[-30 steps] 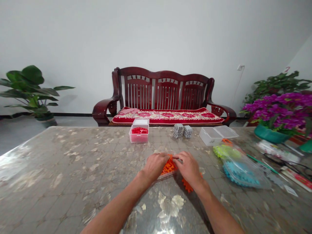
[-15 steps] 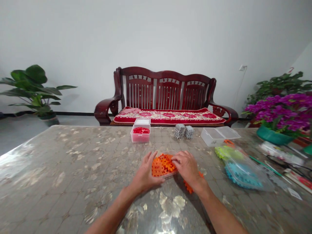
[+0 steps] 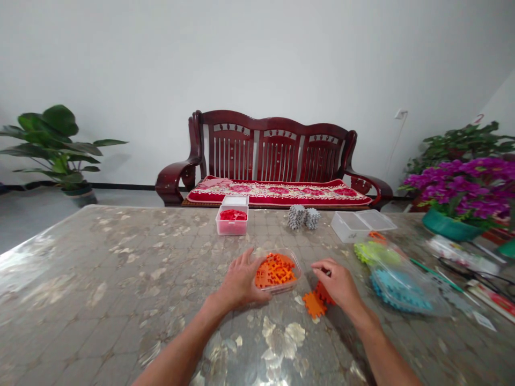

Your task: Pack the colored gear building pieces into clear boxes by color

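Observation:
My left hand cups the left side of a clear plastic box heaped with orange interlocking plastic pieces. To the right of the box, two loose orange pieces lie on the table. My right hand hovers over them, fingers apart, its fingertips close to the upper piece. Part of that piece is hidden under the hand.
A glass-topped table runs under everything. At its back stand a box of red pieces, stacked grey pieces and a clear box with its lid open. A clear bag of blue and green pieces lies right.
My right hand has moved rightward off the box, down to the loose orange pieces. The box is now uncovered and sits slightly further right under my left hand.

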Tool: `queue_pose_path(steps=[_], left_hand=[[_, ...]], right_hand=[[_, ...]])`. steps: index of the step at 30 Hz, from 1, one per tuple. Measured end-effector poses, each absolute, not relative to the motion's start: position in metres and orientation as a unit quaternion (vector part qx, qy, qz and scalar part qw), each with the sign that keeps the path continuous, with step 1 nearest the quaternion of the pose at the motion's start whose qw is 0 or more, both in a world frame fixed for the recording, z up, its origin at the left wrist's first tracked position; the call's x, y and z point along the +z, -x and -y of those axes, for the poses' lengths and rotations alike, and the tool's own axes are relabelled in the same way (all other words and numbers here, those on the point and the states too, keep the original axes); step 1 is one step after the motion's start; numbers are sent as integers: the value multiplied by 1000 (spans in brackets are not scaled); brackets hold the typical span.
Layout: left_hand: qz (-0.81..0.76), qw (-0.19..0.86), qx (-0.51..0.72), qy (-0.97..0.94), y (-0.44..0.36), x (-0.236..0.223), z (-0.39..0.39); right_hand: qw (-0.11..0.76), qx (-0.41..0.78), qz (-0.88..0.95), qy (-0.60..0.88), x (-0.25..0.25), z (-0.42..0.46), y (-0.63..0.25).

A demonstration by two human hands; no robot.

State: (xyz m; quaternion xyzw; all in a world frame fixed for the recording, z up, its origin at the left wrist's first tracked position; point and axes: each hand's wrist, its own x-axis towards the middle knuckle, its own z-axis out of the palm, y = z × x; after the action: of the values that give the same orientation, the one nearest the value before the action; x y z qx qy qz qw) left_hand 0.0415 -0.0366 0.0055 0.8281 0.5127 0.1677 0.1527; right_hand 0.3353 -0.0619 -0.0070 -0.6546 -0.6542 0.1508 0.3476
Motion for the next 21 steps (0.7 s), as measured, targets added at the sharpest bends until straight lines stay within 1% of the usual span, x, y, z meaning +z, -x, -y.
queue_pose_path(steps=[9,11,17,21], left_hand=[[-515,150,136,-833,-43,24,33],[-517,152,127,-833,-45,29,32],[-512,164,62,-841,-51,33,30],[-507,163,69,-843,-52,29,28]], right_hand=[[363,156,631,668,-13,65,-348],[354,157,625,678,-14,66,-351],[247,207,642,696,-12,81,-375],[168,186,670,699,-6,96,-374]])
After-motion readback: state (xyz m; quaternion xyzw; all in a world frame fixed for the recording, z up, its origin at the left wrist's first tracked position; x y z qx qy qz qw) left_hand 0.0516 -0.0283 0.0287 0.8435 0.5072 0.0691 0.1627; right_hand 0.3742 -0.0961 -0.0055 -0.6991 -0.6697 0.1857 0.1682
